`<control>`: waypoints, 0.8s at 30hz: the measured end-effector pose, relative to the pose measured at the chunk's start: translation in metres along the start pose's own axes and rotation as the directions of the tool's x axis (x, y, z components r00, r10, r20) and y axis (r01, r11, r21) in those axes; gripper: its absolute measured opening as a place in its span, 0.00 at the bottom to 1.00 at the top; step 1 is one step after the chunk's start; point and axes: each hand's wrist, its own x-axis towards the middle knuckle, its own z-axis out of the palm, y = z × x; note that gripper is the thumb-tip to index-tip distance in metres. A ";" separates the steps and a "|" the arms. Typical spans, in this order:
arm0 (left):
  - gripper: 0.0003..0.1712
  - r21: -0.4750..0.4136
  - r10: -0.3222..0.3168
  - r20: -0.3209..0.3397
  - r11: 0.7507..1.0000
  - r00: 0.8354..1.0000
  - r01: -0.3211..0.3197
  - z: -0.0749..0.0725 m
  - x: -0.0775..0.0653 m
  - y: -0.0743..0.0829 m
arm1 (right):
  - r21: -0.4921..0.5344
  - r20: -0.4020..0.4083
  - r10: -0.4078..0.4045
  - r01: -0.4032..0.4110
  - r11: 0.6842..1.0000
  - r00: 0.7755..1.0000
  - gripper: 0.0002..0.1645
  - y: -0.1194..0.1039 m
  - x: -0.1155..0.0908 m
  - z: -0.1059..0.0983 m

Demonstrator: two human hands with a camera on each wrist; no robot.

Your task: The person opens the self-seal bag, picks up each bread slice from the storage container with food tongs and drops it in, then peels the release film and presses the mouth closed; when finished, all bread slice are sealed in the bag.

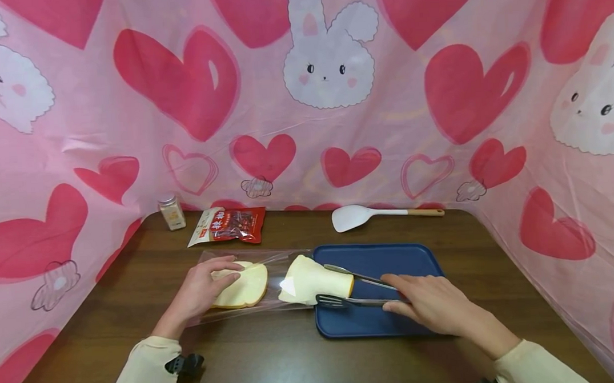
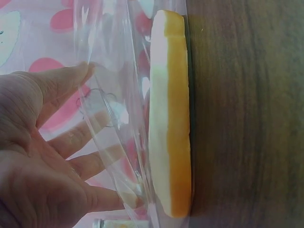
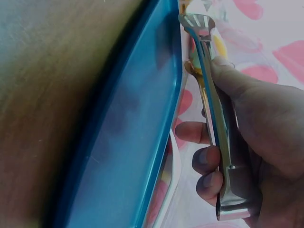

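A bread slice [image 1: 249, 285] lies within a clear plastic bag [image 1: 279, 260] on the table; its crust edge shows in the left wrist view. My left hand [image 1: 205, 284] is at the bag's left part, with spread fingers [image 2: 88, 164] showing through the film and the thumb touching it. With my right hand [image 1: 427, 300] I grip metal tongs [image 3: 223, 137] with a dark slotted end. Between the tongs' arms is a second bread slice [image 1: 313, 280], bent, its right end over the tray's left edge. Glare on its left end suggests film over it.
A blue tray [image 1: 380, 327] lies under the tongs. Behind it rests a white spatula [image 1: 351, 217] with a wooden handle. A red and white food packet [image 1: 231, 225] and a small shaker jar [image 1: 172, 213] stand at the back left, before a pink curtain [image 1: 262, 119].
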 end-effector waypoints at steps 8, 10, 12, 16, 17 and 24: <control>0.14 0.006 -0.015 -0.003 1.000 1.000 0.015 -0.001 0.001 0.000 | 0.037 0.040 -0.046 0.045 0.998 0.998 0.31 0.005 0.018 0.004; 0.13 0.004 -0.020 -0.006 1.000 1.000 0.020 0.000 0.002 0.000 | 0.047 0.047 -0.051 0.049 0.998 0.998 0.32 0.005 0.023 0.005; 0.13 0.008 -0.019 -0.007 1.000 1.000 0.019 0.000 0.002 0.001 | 0.057 0.056 -0.052 0.049 0.997 0.997 0.33 0.006 0.027 0.007; 0.13 0.021 -0.016 -0.009 1.000 1.000 0.016 0.001 0.002 0.001 | 0.078 0.081 -0.054 0.047 0.996 0.995 0.34 0.004 0.037 0.010; 0.13 0.023 -0.017 -0.009 1.000 1.000 0.017 0.001 0.001 0.002 | 0.084 0.088 -0.056 0.049 0.995 0.995 0.34 0.003 0.039 0.011; 0.13 0.031 -0.004 -0.021 1.000 1.000 0.004 0.001 0.001 0.003 | 0.095 0.112 -0.082 0.071 0.993 0.990 0.34 -0.003 0.056 0.017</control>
